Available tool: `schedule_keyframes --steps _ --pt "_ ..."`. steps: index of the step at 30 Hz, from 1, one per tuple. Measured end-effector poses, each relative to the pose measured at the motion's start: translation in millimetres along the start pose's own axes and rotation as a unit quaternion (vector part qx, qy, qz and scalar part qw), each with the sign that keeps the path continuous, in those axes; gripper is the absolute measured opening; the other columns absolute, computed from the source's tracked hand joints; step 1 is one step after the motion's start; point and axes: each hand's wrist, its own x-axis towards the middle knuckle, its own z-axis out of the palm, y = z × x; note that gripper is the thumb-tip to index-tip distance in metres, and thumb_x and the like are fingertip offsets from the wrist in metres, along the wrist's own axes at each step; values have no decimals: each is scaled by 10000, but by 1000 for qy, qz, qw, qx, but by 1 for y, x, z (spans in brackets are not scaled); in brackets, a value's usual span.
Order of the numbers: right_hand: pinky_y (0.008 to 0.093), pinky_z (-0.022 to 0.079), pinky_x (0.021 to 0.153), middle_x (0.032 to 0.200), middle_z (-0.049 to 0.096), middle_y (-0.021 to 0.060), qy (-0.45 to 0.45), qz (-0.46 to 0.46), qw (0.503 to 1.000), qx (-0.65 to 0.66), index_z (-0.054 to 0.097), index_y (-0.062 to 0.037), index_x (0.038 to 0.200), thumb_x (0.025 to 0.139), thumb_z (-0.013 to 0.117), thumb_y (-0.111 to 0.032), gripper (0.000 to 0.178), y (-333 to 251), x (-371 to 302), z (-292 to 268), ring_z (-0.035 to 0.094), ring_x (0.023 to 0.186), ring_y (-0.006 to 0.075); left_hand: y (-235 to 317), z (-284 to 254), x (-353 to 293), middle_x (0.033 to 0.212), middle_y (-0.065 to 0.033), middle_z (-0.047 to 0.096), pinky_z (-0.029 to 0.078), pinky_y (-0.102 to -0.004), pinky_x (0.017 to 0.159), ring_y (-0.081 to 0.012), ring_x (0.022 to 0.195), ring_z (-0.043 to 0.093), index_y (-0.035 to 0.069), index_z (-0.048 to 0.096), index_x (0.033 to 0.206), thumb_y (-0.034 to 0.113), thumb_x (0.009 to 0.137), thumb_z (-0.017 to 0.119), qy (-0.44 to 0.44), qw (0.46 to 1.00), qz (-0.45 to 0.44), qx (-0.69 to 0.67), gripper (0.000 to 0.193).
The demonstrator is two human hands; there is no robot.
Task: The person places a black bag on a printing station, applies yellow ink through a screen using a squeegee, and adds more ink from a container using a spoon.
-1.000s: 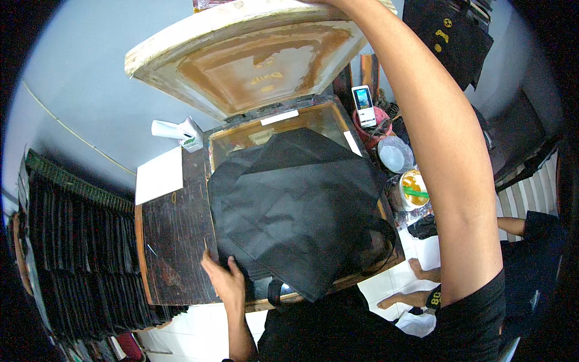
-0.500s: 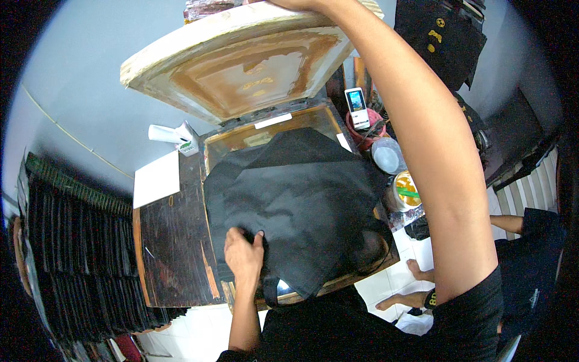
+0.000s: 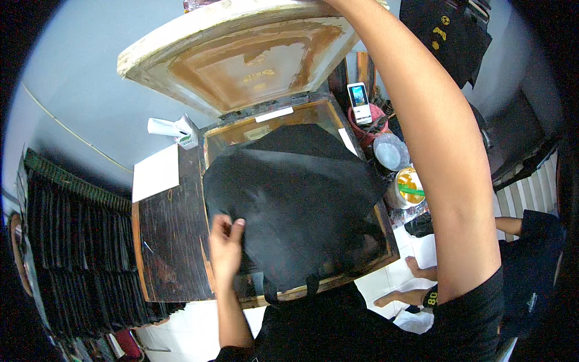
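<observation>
While right arm (image 3: 434, 151) extends upward, right hand out of view, left hand (image 3: 225, 241) curls at black bag (image 3: 301, 193), grip unclear.

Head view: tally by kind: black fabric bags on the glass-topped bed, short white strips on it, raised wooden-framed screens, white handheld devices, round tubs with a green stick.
Black fabric bag: 1
Short white strips: 2
Raised wooden-framed screen: 1
White handheld device: 1
Round tub with green stick: 1
Total: 6
</observation>
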Motion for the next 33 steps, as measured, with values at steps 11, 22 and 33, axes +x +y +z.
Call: schedule_keyframes --steps 11,22,33 --pt "461 541 859 984 712 298 -3 10 1000 20 764 -3 1023 728 754 -207 359 -2 -2 -3 704 957 425 -28 -85 118 1230 -175 678 519 -341 950 -220 1106 641 -81 416 1460 46 907 726 -198 967 -98 126 647" --pt "466 538 880 1014 707 299 2 8 1000 5 770 -1 999 756 705 -184 311 -1 -1 -2 695 985 431 15 115 147 1315 -228 632 442 -454 1094 -395 1264 573 -6 606 1293 180 931 685 -149 899 356 206 415" --pt "473 535 906 1032 698 312 14 -21 1000 -1 766 13 1004 765 612 -154 329 6 2 1 688 1006 440 26 203 224 1254 -132 598 433 -492 1018 -349 1220 535 67 683 1202 152 823 733 -92 906 245 332 391"
